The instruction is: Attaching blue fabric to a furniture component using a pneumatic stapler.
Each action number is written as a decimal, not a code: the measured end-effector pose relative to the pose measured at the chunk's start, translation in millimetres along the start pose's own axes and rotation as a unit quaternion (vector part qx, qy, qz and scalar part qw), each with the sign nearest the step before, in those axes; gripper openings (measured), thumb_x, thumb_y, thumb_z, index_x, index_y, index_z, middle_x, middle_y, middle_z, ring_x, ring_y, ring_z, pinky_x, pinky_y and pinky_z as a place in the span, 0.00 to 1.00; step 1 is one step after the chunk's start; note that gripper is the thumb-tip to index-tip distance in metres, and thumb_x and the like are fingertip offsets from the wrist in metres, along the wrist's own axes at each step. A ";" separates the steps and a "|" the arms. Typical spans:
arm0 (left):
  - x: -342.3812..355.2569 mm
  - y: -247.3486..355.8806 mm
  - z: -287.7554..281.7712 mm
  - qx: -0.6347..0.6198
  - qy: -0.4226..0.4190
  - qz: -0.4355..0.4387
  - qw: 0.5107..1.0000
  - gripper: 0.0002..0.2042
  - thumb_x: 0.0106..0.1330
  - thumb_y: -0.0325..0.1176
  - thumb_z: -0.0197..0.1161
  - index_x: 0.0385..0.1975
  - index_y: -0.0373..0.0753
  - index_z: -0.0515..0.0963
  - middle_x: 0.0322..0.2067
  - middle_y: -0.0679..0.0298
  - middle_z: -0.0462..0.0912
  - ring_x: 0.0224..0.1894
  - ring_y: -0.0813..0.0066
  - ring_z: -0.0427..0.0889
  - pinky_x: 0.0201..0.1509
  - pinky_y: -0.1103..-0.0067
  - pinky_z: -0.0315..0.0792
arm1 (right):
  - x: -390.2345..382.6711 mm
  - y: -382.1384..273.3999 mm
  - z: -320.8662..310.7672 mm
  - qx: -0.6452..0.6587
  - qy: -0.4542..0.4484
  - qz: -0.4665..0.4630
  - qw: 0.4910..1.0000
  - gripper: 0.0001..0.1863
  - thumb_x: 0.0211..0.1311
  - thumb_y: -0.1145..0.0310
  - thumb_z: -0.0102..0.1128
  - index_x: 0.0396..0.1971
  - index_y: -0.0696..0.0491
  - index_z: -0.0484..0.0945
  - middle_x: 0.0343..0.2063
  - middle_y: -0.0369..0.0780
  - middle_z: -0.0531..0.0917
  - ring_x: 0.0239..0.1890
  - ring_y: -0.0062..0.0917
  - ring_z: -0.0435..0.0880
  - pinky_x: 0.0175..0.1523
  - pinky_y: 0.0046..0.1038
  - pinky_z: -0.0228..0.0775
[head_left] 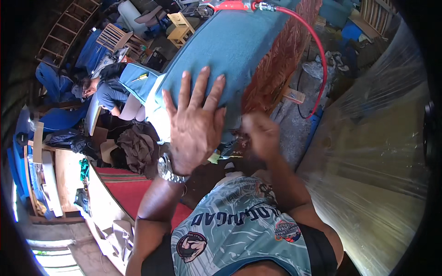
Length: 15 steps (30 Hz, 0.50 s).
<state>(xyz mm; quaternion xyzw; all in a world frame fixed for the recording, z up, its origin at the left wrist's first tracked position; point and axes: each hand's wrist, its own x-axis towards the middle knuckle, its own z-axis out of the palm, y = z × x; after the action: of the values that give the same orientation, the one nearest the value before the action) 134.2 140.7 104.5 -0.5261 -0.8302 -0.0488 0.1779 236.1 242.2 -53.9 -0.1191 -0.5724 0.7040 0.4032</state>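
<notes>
A long blue upholstered furniture part [225, 50] stretches away in front of me. On its near end my left hand [191, 131] lies flat, fingers spread, with a metal watch [168, 169] on the wrist. My right hand [262, 135] is curled closed at the near right corner of the upholstery, smeared by motion; what its fingers grip cannot be made out. Reddish-brown patterned fabric [271, 69] hangs along the right side. At the far end rests a red tool [232, 5] joined to a red air hose [317, 43]. A yellow-handled screwdriver [139, 78] lies on the blue padding at left.
A co-worker [110, 94] bends over at the left among furniture pieces. Plastic-wrapped panels [373, 156] stand close on the right. A small wooden chair [179, 30] is at the back. Below left are a red cloth [133, 193] and crumpled brown fabric [134, 149].
</notes>
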 end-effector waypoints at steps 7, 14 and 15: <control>-14.4 -14.0 1.5 -0.058 -0.010 0.076 0.995 0.34 0.57 0.30 0.68 0.68 0.49 0.69 0.72 0.67 0.62 0.76 0.57 0.53 0.77 0.50 0.35 | 196.7 -112.2 -35.2 -0.428 0.116 -0.396 0.804 0.18 0.65 0.64 0.61 0.51 0.55 0.79 0.48 0.44 0.82 0.51 0.39 0.80 0.55 0.41 0.72; -10.7 -19.3 8.5 -0.129 0.007 0.090 0.988 0.32 0.57 0.34 0.68 0.66 0.47 0.70 0.71 0.68 0.63 0.76 0.59 0.52 0.76 0.47 0.38 | 293.1 -104.8 5.2 -0.749 -0.092 -0.100 0.648 0.22 0.65 0.54 0.55 0.49 0.55 0.82 0.51 0.48 0.82 0.58 0.44 0.78 0.62 0.46 0.69; -10.0 -17.7 9.5 -0.161 0.018 0.074 0.984 0.33 0.56 0.33 0.68 0.66 0.45 0.69 0.72 0.65 0.62 0.76 0.57 0.52 0.76 0.46 0.39 | 299.3 -105.6 10.8 -0.766 -0.096 -0.084 0.630 0.22 0.65 0.53 0.55 0.47 0.55 0.83 0.51 0.48 0.83 0.56 0.44 0.80 0.60 0.47 0.70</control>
<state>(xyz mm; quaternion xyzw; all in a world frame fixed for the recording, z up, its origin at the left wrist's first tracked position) 119.9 126.8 94.0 -0.6068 -0.7670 -0.1780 0.1087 81.3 447.3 132.7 -0.2688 -0.9484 -0.0172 0.1670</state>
